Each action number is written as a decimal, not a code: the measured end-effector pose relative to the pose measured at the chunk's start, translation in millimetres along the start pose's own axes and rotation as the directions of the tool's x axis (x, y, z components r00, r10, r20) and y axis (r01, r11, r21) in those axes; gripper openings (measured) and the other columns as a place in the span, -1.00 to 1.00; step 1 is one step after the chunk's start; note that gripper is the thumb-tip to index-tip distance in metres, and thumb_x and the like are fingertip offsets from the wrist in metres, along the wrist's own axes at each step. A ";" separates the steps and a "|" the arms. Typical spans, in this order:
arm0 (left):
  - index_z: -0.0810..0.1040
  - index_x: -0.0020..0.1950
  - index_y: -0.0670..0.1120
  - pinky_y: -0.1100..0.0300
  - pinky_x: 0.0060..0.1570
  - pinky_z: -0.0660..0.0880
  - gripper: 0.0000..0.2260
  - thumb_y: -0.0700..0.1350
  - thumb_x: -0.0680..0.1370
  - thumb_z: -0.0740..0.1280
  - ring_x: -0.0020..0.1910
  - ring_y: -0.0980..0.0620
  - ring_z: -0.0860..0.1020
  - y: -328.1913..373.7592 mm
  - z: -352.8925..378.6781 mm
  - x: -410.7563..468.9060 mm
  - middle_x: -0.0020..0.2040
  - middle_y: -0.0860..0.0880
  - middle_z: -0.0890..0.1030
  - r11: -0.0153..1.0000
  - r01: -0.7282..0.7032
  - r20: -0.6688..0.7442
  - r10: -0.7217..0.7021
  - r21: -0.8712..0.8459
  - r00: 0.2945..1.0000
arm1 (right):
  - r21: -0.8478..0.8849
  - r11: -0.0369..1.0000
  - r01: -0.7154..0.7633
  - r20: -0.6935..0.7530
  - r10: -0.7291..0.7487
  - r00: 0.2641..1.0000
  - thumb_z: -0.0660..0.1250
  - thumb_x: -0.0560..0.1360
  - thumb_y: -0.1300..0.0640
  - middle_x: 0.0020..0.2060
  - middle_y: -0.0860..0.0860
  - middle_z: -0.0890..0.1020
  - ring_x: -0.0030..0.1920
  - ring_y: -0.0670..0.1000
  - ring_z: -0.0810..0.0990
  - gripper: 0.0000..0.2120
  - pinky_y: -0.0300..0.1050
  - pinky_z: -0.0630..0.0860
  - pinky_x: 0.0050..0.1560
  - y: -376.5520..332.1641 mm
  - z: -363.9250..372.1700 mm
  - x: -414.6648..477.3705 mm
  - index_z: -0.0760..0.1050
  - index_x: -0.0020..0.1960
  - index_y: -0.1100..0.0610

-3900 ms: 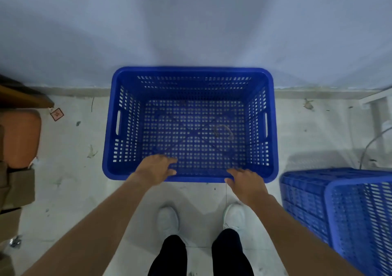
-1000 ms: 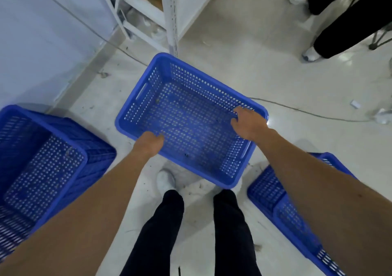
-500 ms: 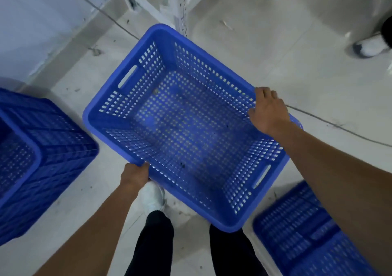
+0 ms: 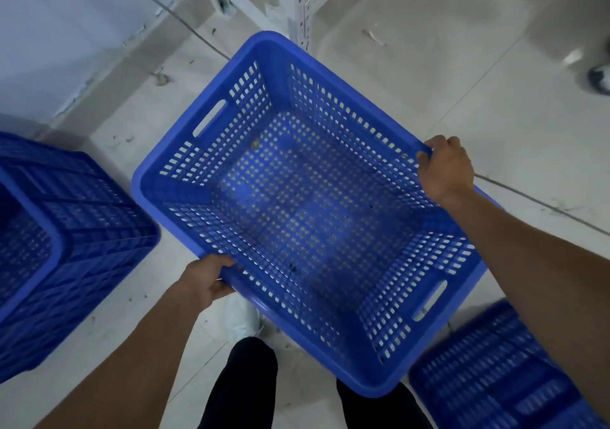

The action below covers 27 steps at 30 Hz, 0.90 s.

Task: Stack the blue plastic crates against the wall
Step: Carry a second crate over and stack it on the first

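An empty blue perforated crate (image 4: 185, 178) is lifted off the floor in front of me, turned diagonally. My left hand (image 4: 204, 278) grips its near long rim from below. My right hand (image 4: 444, 168) grips the far long rim, fingers curled over the edge. A second blue crate (image 4: 82, 230) stands on the floor at the left, close to the pale wall (image 4: 59, 32). A third blue crate (image 4: 488, 385) lies at the lower right, partly hidden by my right forearm.
A white metal shelf post (image 4: 298, 9) stands just beyond the held crate. A thin cable (image 4: 185, 27) runs across the tiled floor. Another person's shoe (image 4: 599, 77) shows at the right edge. My own legs and a white shoe (image 4: 241, 318) are beneath the crate.
I turned from the crate by the wall to another one, gripped its long rims and lifted it. Over the last half second it has risen closer to me.
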State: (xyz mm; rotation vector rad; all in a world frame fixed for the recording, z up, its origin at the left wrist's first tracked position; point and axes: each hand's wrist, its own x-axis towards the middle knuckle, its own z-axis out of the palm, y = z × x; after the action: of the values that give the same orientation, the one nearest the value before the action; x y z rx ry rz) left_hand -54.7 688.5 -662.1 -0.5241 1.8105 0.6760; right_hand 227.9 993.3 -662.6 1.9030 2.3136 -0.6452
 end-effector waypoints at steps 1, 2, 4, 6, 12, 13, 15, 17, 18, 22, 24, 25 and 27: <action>0.51 0.16 -0.20 0.07 -0.32 0.54 -0.81 -0.32 0.55 0.33 -0.19 -0.07 0.62 -0.1 -1.2 -4.0 -0.02 -0.18 0.64 1.000 0.003 -0.003 -0.003 -0.001 1.000 | 0.003 1.000 0.004 -0.005 -0.004 1.000 0.17 0.63 0.13 0.19 0.29 0.45 0.12 0.32 0.46 -0.69 0.16 0.42 0.10 0.4 -2.2 -2.9 0.41 0.27 0.30; 0.51 0.17 -0.20 0.07 -0.35 0.55 -0.80 -0.33 0.56 0.32 -0.20 -0.06 0.61 -0.6 -2.9 -8.4 0.01 -0.19 0.64 1.000 0.007 -0.010 -0.007 0.002 1.000 | 0.005 1.000 0.015 -0.014 -0.014 1.000 0.18 0.62 0.14 0.17 0.29 0.46 0.11 0.32 0.47 -0.71 0.16 0.42 0.09 0.8 -4.6 -6.9 0.42 0.25 0.31; 0.51 0.18 -0.20 0.09 -0.45 0.59 -0.79 -0.33 0.56 0.33 -0.19 -0.06 0.61 -2.9 -10.1 -21.2 0.04 -0.20 0.63 1.000 0.015 -0.022 -0.015 0.006 1.000 | 0.014 0.999 0.046 -0.043 -0.045 0.998 0.20 0.62 0.16 0.14 0.29 0.48 0.07 0.32 0.48 -0.74 0.16 0.43 0.06 1.9 -13.6 -18.5 0.44 0.19 0.34; 0.53 0.19 -0.22 0.08 -0.38 0.59 -0.79 -0.33 0.55 0.34 -0.16 -0.07 0.63 -5.2 -21.4 -39.9 0.03 -0.21 0.65 1.000 0.019 -0.031 -0.019 0.001 0.999 | 0.034 0.996 0.084 -0.069 -0.081 0.994 0.21 0.61 0.18 0.10 0.28 0.49 0.03 0.30 0.49 -0.76 0.15 0.43 0.04 -0.2 -28.8 -32.8 0.45 0.15 0.34; 0.55 0.19 -0.25 0.04 -0.20 0.59 -0.75 -0.33 0.51 0.35 -0.05 -0.13 0.66 -11.4 -64.3 -122.7 0.10 -0.26 0.68 1.000 -0.025 -0.063 0.025 -0.008 0.998 | 0.045 0.984 0.173 -0.067 -0.170 0.983 0.19 0.62 0.21 0.07 0.28 0.48 0.01 0.25 0.49 -0.79 0.12 0.44 0.04 -29.5 -102.8 -78.0 0.44 0.12 0.36; 0.55 0.22 -0.26 0.05 -0.21 0.59 -0.73 -0.33 0.51 0.35 -0.05 -0.13 0.66 -11.4 -72.8 -139.2 0.11 -0.26 0.68 0.999 -0.042 -0.075 0.042 -0.007 0.996 | 0.038 0.979 0.200 -0.062 -0.197 0.978 0.19 0.62 0.23 0.06 0.29 0.48 0.01 0.26 0.49 -0.80 0.12 0.44 0.04 -37.1 -117.8 -85.1 0.44 0.12 0.37; 0.55 0.23 -0.27 0.06 -0.24 0.58 -0.71 -0.33 0.51 0.34 -0.09 -0.11 0.66 -10.1 -88.2 -171.3 0.10 -0.26 0.68 0.997 -0.073 -0.087 0.072 -0.004 0.994 | 0.036 0.969 0.245 -0.058 -0.243 0.968 0.20 0.61 0.24 0.06 0.30 0.47 0.02 0.27 0.48 -0.81 0.14 0.45 0.05 -51.4 -145.4 -98.4 0.43 0.11 0.38; 0.55 0.24 -0.27 0.07 -0.26 0.57 -0.71 -0.32 0.52 0.34 -0.13 -0.09 0.66 -7.6 -102.6 -201.5 0.06 -0.25 0.69 0.996 -0.091 -0.092 0.091 -0.002 0.992 | 0.049 0.967 0.249 -0.063 -0.246 0.967 0.19 0.60 0.23 0.09 0.30 0.47 0.07 0.29 0.47 -0.79 0.15 0.45 0.08 -68.9 -174.0 -110.4 0.43 0.14 0.36; 0.55 0.24 -0.27 0.07 -0.26 0.57 -0.71 -0.32 0.53 0.34 -0.15 -0.08 0.66 -6.8 -109.9 -217.8 0.02 -0.23 0.70 0.995 -0.103 -0.103 0.102 -0.006 0.989 | 0.050 0.968 0.248 -0.067 -0.244 0.967 0.19 0.59 0.22 0.11 0.30 0.47 0.10 0.30 0.47 -0.78 0.16 0.44 0.10 -79.0 -189.2 -117.3 0.43 0.15 0.35; 0.56 0.17 -0.23 0.10 -0.30 0.54 -0.75 -0.30 0.49 0.37 -0.23 -0.04 0.64 -2.2 -143.6 -278.9 -0.35 -0.08 0.72 0.984 -0.176 -0.157 0.169 -0.032 0.973 | 0.018 0.915 0.402 -0.146 -0.395 0.907 0.20 0.59 0.28 0.03 0.32 0.50 0.03 0.30 0.48 -0.82 0.15 0.43 0.05 -113.1 -247.6 -141.8 0.45 0.08 0.39; 0.57 0.11 -0.20 0.12 -0.30 0.54 -0.79 -0.28 0.48 0.39 -0.21 -0.03 0.65 0.0 -165.2 -311.6 -0.41 -0.04 0.72 0.974 -0.219 -0.162 0.206 -0.060 0.965 | 0.017 0.899 0.438 -0.176 -0.428 0.886 0.19 0.59 0.26 0.04 0.30 0.49 0.01 0.26 0.48 -0.82 0.10 0.43 0.04 -138.1 -275.7 -150.2 0.44 0.08 0.38; 0.58 0.10 -0.20 0.11 -0.30 0.54 -0.80 -0.28 0.48 0.38 -0.22 -0.03 0.66 1.0 -175.6 -326.2 -0.39 -0.05 0.72 0.969 -0.238 -0.168 0.223 -0.074 0.960 | 0.021 0.894 0.448 -0.180 -0.438 0.881 0.19 0.59 0.25 0.05 0.29 0.49 0.02 0.25 0.48 -0.82 0.09 0.43 0.05 -152.8 -289.1 -153.8 0.43 0.09 0.37; 0.58 0.11 -0.22 0.11 -0.31 0.54 -0.80 -0.29 0.49 0.37 -0.23 -0.05 0.66 0.8 -194.9 -349.5 -0.27 -0.13 0.73 0.956 -0.266 -0.190 0.241 -0.119 0.952 | 0.011 0.881 0.474 -0.179 -0.465 0.867 0.18 0.59 0.26 0.05 0.29 0.48 0.03 0.25 0.47 -0.82 0.09 0.42 0.06 -182.6 -314.1 -159.5 0.43 0.08 0.37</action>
State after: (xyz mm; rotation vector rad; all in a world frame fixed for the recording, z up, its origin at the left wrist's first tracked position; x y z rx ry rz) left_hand -78.6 568.6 -281.1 -0.4593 2.0250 0.9688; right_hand 153.9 935.5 -277.0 1.4570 2.9359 -0.6019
